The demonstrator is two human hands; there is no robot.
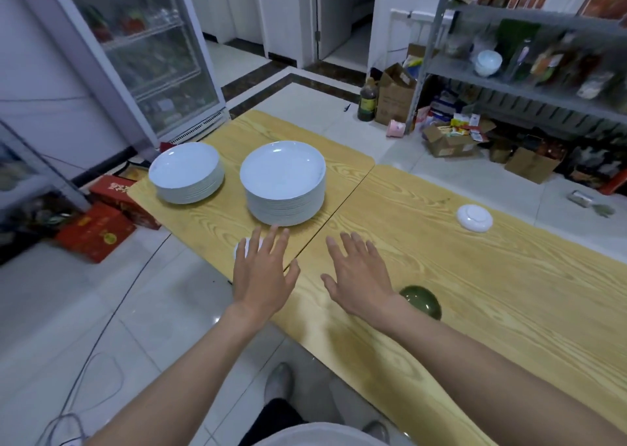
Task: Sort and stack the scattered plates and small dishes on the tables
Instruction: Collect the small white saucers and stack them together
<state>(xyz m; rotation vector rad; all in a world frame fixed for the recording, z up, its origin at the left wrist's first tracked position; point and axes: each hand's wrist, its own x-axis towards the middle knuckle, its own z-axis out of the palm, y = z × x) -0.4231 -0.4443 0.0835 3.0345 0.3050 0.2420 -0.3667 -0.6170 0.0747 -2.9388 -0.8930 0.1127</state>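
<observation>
Two tall stacks of white plates stand on the left wooden table [217, 218]: a smaller stack [187, 171] at the far left and a larger stack [284, 181] near the seam. My left hand [263, 269] hovers flat, fingers spread, just in front of the larger stack, covering most of a small white dish [240, 247]. My right hand [358, 270] is spread open over the right table [509, 293], holding nothing. A dark green bowl [422, 301] lies upside down beside my right wrist. A small white dish [474, 218] sits upside down near the far edge.
A glass-door fridge [152, 55] stands behind the left table, with red boxes [96, 231] on the floor beside it. Metal shelves [529, 82] with goods, cardboard boxes [395, 94] and a dark bottle [367, 101] line the right side. Cables run over the tiled floor at lower left.
</observation>
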